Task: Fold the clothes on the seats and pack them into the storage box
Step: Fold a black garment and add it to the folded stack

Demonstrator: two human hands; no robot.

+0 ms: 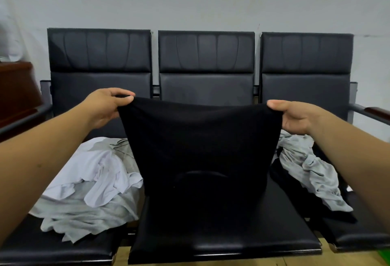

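Note:
A black garment (200,151) hangs stretched between my two hands above the middle seat (228,242), its lower part draped down onto the seat cushion. My left hand (107,107) pinches its upper left corner. My right hand (295,115) pinches the upper right corner. A pile of white and light grey clothes (88,185) lies on the left seat. A crumpled grey garment (310,168) lies on the right seat over some black cloth (329,206). No storage box is in view.
Three black padded seats in a row stand against a pale wall, with backrests (205,65) upright behind the clothes. Metal armrests (371,113) stick out at both ends. A dark wooden cabinet (16,88) stands at the far left. Wooden floor shows below the seats.

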